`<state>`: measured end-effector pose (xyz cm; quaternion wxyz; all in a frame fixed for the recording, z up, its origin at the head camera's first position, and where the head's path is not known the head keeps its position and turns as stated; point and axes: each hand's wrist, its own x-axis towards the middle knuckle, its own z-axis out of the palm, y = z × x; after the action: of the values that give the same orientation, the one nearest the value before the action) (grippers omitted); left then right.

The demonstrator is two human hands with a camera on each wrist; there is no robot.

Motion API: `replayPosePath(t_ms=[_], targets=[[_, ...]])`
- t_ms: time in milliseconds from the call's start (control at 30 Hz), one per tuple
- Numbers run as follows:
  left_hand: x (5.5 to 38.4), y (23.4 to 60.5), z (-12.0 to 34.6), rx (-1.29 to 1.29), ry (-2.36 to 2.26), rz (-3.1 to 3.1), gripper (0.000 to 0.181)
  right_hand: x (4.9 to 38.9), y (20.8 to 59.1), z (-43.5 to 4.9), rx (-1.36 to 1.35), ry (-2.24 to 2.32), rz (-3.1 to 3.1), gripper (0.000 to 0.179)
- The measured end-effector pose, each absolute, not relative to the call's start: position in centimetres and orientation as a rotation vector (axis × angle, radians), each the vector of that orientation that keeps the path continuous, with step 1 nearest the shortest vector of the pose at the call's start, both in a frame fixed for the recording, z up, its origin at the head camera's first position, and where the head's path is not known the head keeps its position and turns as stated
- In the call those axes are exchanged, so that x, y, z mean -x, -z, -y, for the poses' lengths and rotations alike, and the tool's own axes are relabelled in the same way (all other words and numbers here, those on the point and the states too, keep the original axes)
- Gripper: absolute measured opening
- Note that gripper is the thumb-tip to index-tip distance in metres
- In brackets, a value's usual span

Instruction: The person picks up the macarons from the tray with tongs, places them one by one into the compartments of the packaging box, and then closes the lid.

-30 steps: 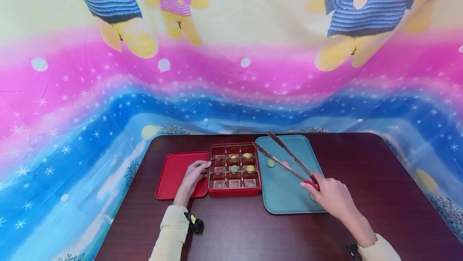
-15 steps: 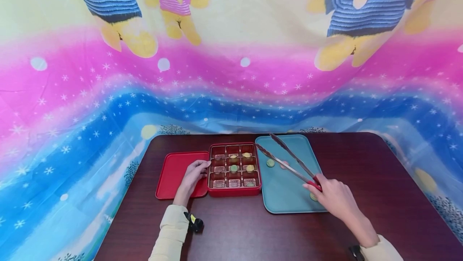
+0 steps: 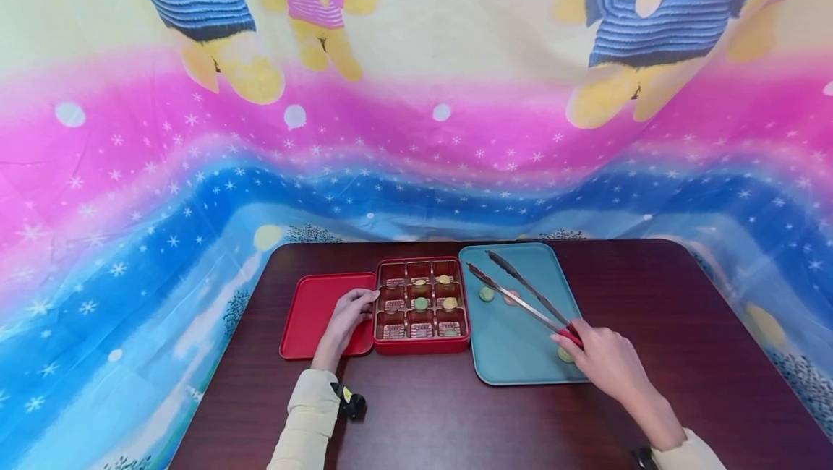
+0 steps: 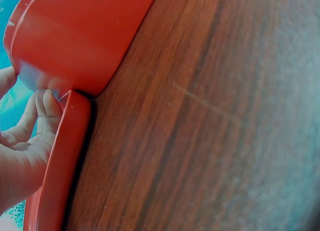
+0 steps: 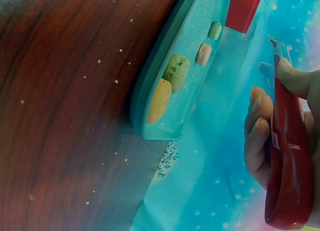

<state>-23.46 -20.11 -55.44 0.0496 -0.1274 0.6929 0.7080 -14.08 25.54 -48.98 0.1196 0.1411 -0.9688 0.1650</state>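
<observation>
My right hand (image 3: 612, 361) grips red-handled metal tongs (image 3: 530, 299), whose arms stand apart over the teal tray (image 3: 520, 354) with nothing between them. Below lie a green macaron (image 3: 486, 294) and a pink macaron (image 3: 512, 298); the right wrist view also shows a second green macaron (image 5: 176, 72) beside a yellow macaron (image 5: 159, 101) at the near end. My left hand (image 3: 346, 318) reaches over the red lid (image 3: 312, 322), fingertips at the left wall of the red box (image 3: 423, 347). Its divided insert holds several yellow and green macarons, among them a green macaron (image 3: 421, 304) in the middle compartment.
The dark wooden table (image 3: 416, 419) extends in front of the box and tray, and to the tray's right. Behind it hangs a colourful printed cloth (image 3: 416, 144). Lid, box and tray stand side by side.
My right hand and the tongs have drawn slightly nearer and to the right, so the tips have come away from the box's edge and over the tray. My left hand stays put.
</observation>
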Motion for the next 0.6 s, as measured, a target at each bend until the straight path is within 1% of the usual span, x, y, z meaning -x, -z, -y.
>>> replayPosePath(t_ms=[267, 600], targets=[[23.47, 55.52, 20.17, 0.383, -2.165, -2.108, 0.037, 13.81, 49.44, -25.90, -0.423, -0.489, 2.800, 0.034], [23.39, 55.41, 20.19, 0.374, -2.164, -2.098, 0.040, 13.53, 49.96, -26.49, -0.450, -0.454, 2.743, 0.038]])
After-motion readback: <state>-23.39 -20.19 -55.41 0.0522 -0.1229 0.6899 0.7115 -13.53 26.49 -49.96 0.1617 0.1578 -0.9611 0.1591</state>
